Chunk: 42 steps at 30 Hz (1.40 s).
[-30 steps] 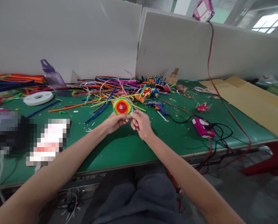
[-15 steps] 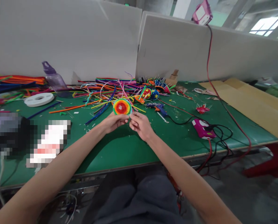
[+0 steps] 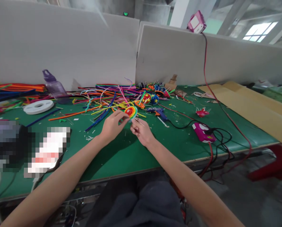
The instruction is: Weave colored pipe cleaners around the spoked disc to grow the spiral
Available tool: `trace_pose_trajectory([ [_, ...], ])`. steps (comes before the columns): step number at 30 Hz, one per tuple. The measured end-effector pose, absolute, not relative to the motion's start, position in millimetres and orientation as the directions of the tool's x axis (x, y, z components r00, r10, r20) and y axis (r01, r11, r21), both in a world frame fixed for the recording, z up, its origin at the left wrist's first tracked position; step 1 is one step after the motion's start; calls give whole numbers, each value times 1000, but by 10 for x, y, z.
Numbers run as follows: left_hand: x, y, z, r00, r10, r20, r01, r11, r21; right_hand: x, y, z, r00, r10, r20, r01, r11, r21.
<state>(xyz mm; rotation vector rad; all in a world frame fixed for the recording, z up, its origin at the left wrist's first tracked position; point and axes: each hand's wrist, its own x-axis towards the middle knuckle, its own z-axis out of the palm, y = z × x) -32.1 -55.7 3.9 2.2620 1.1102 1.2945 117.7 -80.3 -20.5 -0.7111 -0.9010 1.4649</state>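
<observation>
A round rainbow coil of pipe cleaners [image 3: 132,111], red at its middle with a pale spot, is held up over the table, turned at a slant. My left hand [image 3: 112,126] is closed, its thumb and fingers pinching the coil's left edge. Beneath the coil, my right hand [image 3: 142,130] is closed too, with its fingertips at the lower rim; a thin pale strand shows by them. Exactly how the right fingers grip the rim is partly hidden. Loose pipe cleaners [image 3: 99,111] lie just behind the hands.
A glue gun [image 3: 158,113] lies right of the hands, its cord leading toward a magenta power box [image 3: 204,132]. On the left are a purple bottle [image 3: 56,90], a white spool [image 3: 38,107] and a blurred phone [image 3: 48,151]. Starred balls [image 3: 146,98] sit behind; brown board [image 3: 249,110] lies right.
The coil has turned from facing me to a slant and shifted slightly right. My left hand has lifted and moved to its left edge, while the right stays below. The view has tilted slightly.
</observation>
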Motion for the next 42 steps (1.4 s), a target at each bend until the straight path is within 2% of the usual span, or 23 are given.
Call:
trace_pose_trajectory([
  [5, -331, -559, 7, 416, 671, 614, 581, -716, 388, 1151, -817, -209, -100, 993, 61, -476, 6, -880],
  [8, -354, -552, -8, 446, 584, 678, 585, -764, 273, 1152, -807, -217, -102, 993, 62, -470, 7, -883],
  [11, -363, -545, -25, 465, 516, 719, 565, -799, 207, 1156, -791, -228, -109, 993, 42, -468, -14, -883],
  [14, -364, -524, -48, 479, 509, 715, 556, -806, 201, 1160, -780, -238, -121, 992, 25, -470, -35, -882],
  [20, -355, -458, -88, 486, 574, 659, 559, -784, 270, 1162, -795, -226, -86, 995, 46, -432, 4, -902],
  [35, -266, -471, -137, 489, 582, 650, 691, -713, 120, 1172, -778, -250, -50, 999, -10, -471, -32, -882],
  [42, -263, -482, -187, 476, 603, 641, 709, -694, 126, 1180, -785, -261, 3, 1000, -14, -345, -12, -939],
])
